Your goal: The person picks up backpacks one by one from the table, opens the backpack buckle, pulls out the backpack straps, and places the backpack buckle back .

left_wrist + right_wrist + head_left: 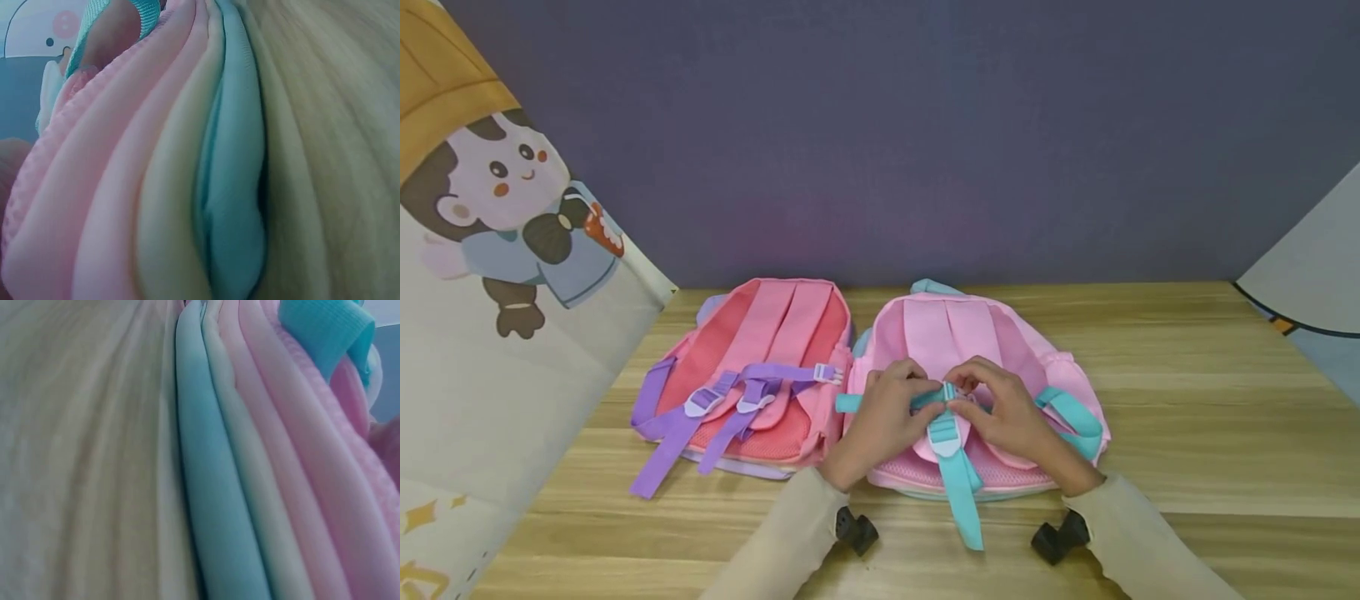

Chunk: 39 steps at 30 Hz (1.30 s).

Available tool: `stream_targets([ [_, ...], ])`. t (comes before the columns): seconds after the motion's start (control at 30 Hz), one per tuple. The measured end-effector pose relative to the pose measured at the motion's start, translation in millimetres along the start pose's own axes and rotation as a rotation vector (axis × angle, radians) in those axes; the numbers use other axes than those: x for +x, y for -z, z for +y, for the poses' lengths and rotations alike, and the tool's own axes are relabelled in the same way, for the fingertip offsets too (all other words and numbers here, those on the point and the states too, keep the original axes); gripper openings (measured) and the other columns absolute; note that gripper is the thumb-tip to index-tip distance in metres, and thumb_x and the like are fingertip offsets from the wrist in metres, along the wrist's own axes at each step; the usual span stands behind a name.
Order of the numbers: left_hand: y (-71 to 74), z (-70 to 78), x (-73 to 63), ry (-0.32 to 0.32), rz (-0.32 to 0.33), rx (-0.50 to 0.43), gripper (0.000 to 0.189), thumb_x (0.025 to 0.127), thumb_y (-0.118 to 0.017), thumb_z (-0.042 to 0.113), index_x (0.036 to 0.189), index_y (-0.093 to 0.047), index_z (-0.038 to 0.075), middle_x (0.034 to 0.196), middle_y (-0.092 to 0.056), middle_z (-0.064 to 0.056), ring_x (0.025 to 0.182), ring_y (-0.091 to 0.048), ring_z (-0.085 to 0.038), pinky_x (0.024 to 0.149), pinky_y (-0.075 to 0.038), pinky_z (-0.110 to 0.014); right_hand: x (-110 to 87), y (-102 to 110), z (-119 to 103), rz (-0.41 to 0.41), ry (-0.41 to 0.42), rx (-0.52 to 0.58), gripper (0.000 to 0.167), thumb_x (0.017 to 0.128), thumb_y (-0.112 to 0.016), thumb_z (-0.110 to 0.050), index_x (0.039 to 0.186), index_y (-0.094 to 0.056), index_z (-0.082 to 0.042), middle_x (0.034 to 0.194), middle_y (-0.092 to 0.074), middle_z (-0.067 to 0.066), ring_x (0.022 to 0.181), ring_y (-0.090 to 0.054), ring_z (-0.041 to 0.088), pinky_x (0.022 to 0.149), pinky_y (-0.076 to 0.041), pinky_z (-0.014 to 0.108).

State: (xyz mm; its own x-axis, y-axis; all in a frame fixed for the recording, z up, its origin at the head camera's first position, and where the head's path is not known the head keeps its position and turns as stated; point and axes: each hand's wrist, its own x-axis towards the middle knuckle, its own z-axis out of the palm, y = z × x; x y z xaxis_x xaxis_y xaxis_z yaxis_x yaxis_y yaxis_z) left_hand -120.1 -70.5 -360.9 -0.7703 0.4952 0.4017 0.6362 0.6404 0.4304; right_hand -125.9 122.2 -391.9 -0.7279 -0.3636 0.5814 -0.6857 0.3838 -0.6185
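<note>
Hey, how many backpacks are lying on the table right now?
2. The purple-strapped coral-pink backpack is on the left; the teal-strapped light-pink backpack lies right beside it, with the left hand and right hand over it. I see no others.

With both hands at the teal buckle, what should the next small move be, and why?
Probably the right hand should gently press the teal buckle toward the left hand, testing whether it locks: the left pinches the teal strap beside it and both hands meet there, but they partly hide whether it is fastened.
</note>
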Motion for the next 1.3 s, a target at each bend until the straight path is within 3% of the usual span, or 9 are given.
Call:
stream_targets([
  [0.2, -4.4, -4.3, 0.7, -0.035, 0.076, -0.090, 0.021, 0.080, -0.074, 0.017, 0.098, -0.075, 0.006, 0.091, -0.063, -0.002, 0.090, -0.057, -0.015, 0.080, -0.037, -0.034, 0.5, 0, 0, 0.018, 0.028, 0.032, 0.027, 0.078, -0.071, 0.004, 0.099, -0.063, -0.010, 0.087, -0.060, -0.002, 0.078, -0.053, 0.010, 0.071, -0.046, 0.024],
  [0.3, -6.9, -6.7, 1.2, -0.013, 0.089, -0.160, 0.018, 0.078, -0.075, 0.014, 0.094, -0.074, 0.005, 0.089, -0.063, -0.002, 0.089, -0.058, -0.015, 0.081, -0.040, -0.031, 1.8, 1, -1, 0.013, 0.038, 0.045, 0.027, 0.078, -0.072, 0.004, 0.099, -0.064, -0.010, 0.088, -0.061, -0.001, 0.078, -0.054, 0.010, 0.072, -0.047, 0.024],
  [0.47, -5.4, -8.1, 1.9, 0.074, 0.026, -0.300, 0.014, 0.081, -0.073, 0.011, 0.092, -0.067, 0.004, 0.090, -0.059, -0.005, 0.084, -0.053, -0.013, 0.074, -0.044, -0.023, 3.1, 1, -4, 0.019, 0.043, 0.050, 0.027, 0.077, -0.072, 0.003, 0.100, -0.064, -0.010, 0.089, -0.062, 0.000, 0.080, -0.055, 0.011, 0.073, -0.047, 0.024],
  [0.63, -1.1, -9.6, 2.2, 0.129, -0.050, -0.354, 0.011, 0.086, -0.067, 0.010, 0.094, -0.067, 0.003, 0.088, -0.052, -0.005, 0.080, -0.045, -0.012, 0.071, -0.039, -0.022, 2.8, 1, -3, 0.041, 0.052, 0.057, 0.028, 0.076, -0.073, 0.005, 0.099, -0.064, -0.009, 0.088, -0.062, 0.001, 0.078, -0.055, 0.011, 0.072, -0.047, 0.024],
  [0.9, 0.1, -4.7, 4.5, 0.196, -0.037, -0.385, 0.010, 0.085, -0.066, 0.006, 0.091, -0.072, 0.000, 0.083, -0.054, -0.007, 0.078, -0.046, -0.014, 0.073, -0.035, -0.026, 2.0, 0, 0, 0.051, 0.088, 0.079, 0.030, 0.074, -0.072, 0.008, 0.099, -0.064, -0.008, 0.086, -0.061, 0.002, 0.077, -0.055, 0.011, 0.071, -0.048, 0.024],
  [1.07, 1.5, -0.2, 5.7, 0.258, -0.065, -0.380, 0.013, 0.087, -0.064, 0.008, 0.095, -0.073, 0.002, 0.088, -0.055, -0.006, 0.090, -0.049, -0.020, 0.081, -0.028, -0.033, 2.1, 1, -1, 0.037, 0.076, 0.069, 0.030, 0.075, -0.072, 0.007, 0.099, -0.064, -0.009, 0.087, -0.061, 0.000, 0.079, -0.055, 0.012, 0.072, -0.047, 0.024],
  [1.3, 2.3, 1.7, 7.2, 0.376, -0.093, -0.461, 0.014, 0.090, -0.059, 0.005, 0.096, -0.072, 0.001, 0.089, -0.053, -0.006, 0.091, -0.049, -0.019, 0.081, -0.034, -0.033, 2.9, 1, -3, 0.009, 0.062, 0.074, 0.028, 0.077, -0.072, 0.005, 0.099, -0.063, -0.010, 0.089, -0.060, -0.001, 0.081, -0.054, 0.011, 0.074, -0.047, 0.023],
])
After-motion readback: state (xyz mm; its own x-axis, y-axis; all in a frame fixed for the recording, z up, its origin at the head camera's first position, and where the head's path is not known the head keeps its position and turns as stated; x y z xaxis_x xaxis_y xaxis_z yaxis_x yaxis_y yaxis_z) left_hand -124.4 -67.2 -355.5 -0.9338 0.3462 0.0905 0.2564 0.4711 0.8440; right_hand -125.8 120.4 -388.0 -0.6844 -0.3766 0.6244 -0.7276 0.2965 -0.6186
